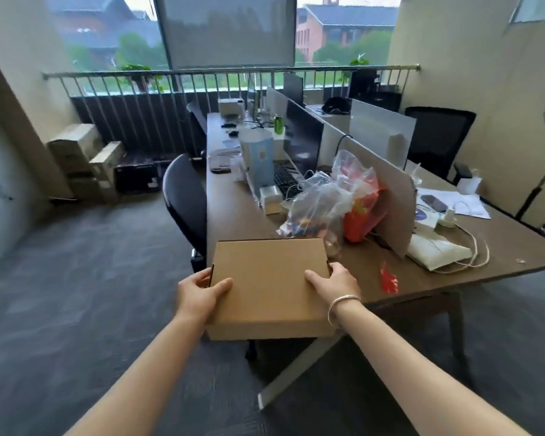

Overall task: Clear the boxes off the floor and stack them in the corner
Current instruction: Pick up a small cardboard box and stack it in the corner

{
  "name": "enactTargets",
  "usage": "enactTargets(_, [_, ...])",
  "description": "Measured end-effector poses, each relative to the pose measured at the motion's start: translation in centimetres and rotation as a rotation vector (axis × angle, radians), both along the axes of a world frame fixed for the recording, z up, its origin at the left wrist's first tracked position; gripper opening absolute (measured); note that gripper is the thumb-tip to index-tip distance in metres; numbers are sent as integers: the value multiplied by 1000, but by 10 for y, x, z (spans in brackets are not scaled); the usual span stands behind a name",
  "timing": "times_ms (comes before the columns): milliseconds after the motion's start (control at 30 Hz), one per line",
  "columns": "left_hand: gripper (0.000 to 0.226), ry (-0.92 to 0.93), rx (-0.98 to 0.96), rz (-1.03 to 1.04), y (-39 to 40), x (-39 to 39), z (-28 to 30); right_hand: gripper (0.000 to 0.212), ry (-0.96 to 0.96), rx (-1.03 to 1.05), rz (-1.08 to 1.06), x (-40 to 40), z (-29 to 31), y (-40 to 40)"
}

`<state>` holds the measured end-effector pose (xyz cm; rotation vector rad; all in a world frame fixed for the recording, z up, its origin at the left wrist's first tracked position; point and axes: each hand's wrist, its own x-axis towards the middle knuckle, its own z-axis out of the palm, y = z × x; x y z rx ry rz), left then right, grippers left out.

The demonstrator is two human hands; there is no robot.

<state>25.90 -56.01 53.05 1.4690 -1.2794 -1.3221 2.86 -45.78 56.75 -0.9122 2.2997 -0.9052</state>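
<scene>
A flat brown cardboard box point(269, 284) is held level in front of me, its near part past the desk's front edge. My left hand point(202, 292) grips its left side, thumb on the lid. On the box's right side sits my right hand point(332, 283), thumb on top, a silver bangle on the wrist. In the far left corner, against the wall, stands a stack of cardboard boxes point(82, 162), with a dark box point(136, 177) beside it on the floor.
A brown desk point(447, 272) on the right carries plastic bags point(334, 199), a keyboard, monitors, a grey divider and cables. A black office chair point(183, 202) stands at the desk's left side. Grey carpet point(76, 278) stretches left toward the corner. A railing and window run along the back.
</scene>
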Motion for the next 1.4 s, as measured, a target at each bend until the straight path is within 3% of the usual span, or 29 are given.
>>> enactTargets(100, [68,-3,13,115,-42,76,-6,55,38,18,144,62,5,-60])
enactTargets(233, [85,22,1,268,-107,187,-3,66,18,7,294,163,13,-150])
enactTargets(433, [83,-48,-55,394,-194,316,10,67,-39,-29,410,285,18,-264])
enactTargets(567, [65,-88,-72,435,-252,378,18,63,-104,-37,451,349,16,-340])
enactTargets(700, [59,-99,-62,466,-314,413,16,61,-85,-18,474,385,13,-413])
enactTargets(800, [84,-71,-62,474,-393,441,1,59,-85,-20,487,412,2,-496])
enactTargets(867, [90,-86,-54,476,-420,446,0,57,-75,-20,495,417,3,-522])
enactTargets(1033, [79,-92,-46,511,-553,468,5,56,-56,-13,538,442,2,-670])
enactTargets(1267, [37,-109,-75,579,-719,506,22,57,-28,-11,615,487,19,-858])
enactTargets(1400, [54,-84,-58,608,-827,546,16,58,-39,-9,629,528,8,-970])
